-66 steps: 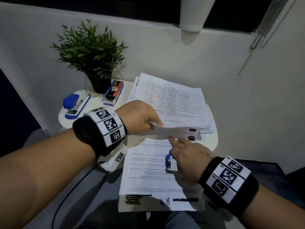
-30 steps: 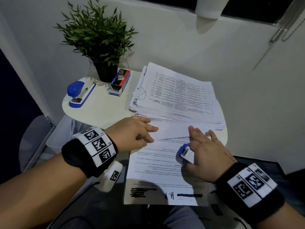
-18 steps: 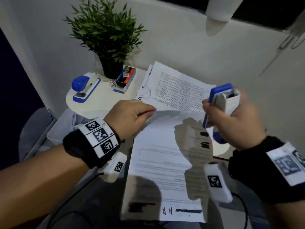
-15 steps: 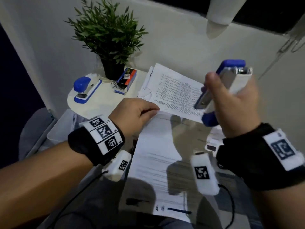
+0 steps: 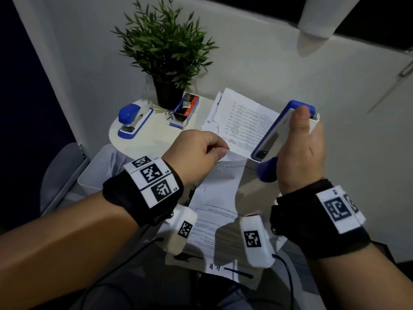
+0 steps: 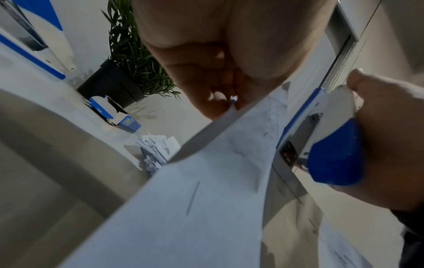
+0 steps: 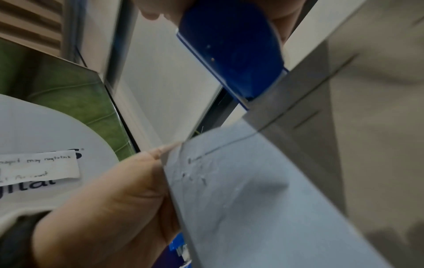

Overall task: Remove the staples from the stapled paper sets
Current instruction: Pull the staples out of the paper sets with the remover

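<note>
Right hand (image 5: 299, 153) raised gripping stapler (image 5: 279, 135), left hand (image 5: 196, 155) fingers pinching lifted paper set (image 5: 219, 198) corner

I sit facing a plain white wall (image 5: 257, 63), dim and evenly lit, with a dark window strip (image 5: 368, 16) running along its top. A white cone-shaped lamp shade (image 5: 317, 16) hangs in front of that strip. At the far right a thin cord (image 5: 388, 92) slants down the wall; it may belong to a blind. The small round white bench (image 5: 143, 144) stands against the wall, and a potted green plant (image 5: 165, 52) stands at its back. To my left everything falls into dark blue shadow (image 5: 26, 108).
</note>
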`<action>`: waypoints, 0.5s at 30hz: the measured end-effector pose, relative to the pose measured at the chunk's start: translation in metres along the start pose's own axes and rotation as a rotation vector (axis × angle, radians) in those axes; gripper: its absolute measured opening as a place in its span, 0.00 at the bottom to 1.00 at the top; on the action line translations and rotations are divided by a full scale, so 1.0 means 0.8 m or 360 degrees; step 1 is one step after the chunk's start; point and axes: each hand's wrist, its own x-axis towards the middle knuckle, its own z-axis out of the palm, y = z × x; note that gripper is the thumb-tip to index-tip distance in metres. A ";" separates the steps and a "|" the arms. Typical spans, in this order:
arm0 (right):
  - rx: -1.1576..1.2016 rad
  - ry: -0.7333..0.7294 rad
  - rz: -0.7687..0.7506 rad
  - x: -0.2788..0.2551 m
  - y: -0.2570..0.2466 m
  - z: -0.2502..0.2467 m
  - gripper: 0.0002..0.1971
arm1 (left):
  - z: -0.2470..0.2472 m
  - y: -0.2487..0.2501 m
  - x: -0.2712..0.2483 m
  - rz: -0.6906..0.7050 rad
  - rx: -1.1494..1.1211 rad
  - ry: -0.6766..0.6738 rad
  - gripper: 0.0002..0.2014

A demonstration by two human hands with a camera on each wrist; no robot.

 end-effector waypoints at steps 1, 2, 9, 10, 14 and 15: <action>-0.0021 -0.0006 0.0001 -0.001 0.001 -0.003 0.20 | -0.002 -0.001 0.000 -0.0007 -0.0004 0.0000 0.05; -0.0066 -0.0025 0.0015 -0.002 0.003 -0.004 0.19 | -0.002 -0.001 -0.001 -0.0011 -0.0013 -0.0008 0.05; -0.0127 -0.0108 -0.0026 -0.017 0.002 0.022 0.23 | 0.006 0.008 -0.013 0.0070 -0.0162 -0.0100 0.05; -0.0097 -0.0099 -0.0022 -0.017 0.002 0.025 0.23 | 0.007 0.008 -0.015 0.0091 -0.0183 -0.0090 0.05; -0.0055 -0.0040 -0.0012 -0.013 0.002 0.032 0.23 | 0.000 0.006 -0.024 0.0110 -0.0356 -0.0057 0.05; -0.0052 -0.0032 -0.0007 -0.012 0.002 0.033 0.23 | -0.003 0.004 -0.026 0.0095 -0.0374 -0.0109 0.06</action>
